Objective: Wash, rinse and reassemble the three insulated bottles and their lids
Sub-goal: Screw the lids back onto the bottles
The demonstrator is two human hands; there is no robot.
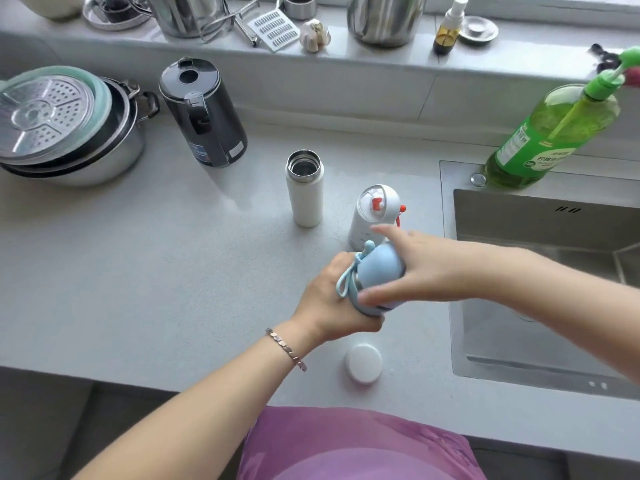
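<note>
a blue bottle [375,308] is held over a grey counter [173,271] beside a steel sink [519,216]. its body is clamped in the left hand [329,299], while the right hand [426,268] is wrapped over the domed blue lid [381,268], thumb low on the near side, fingers curled across the far side, forefinger stretched out. whether the lid is being loosened or tightened cannot be told; loosening is judged the likelier, since nothing in view looks wet or soapy.

behind the hands, a white bottle [304,195] is seen standing upright and open, its steel mouth bare. its white lid [363,363] is laid flat near the counter's front edge, well apart from it. a third, red-trimmed bottle [372,213] is stood just behind the blue one with its cap in place.

the job is judged to be at its opening stage: of three bottles, one is uncapped, one is in hand and one is yet to be opened. no water is seen in the part of the basin that is shown, and a green bottle of dish soap [547,140] is stood at the sink's far corner, out of reach of either hand. washing, rinsing and reassembly are all taken to be outstanding. a black kettle [204,112] and stacked steel pots [69,133] are set on the counter to the left.
</note>
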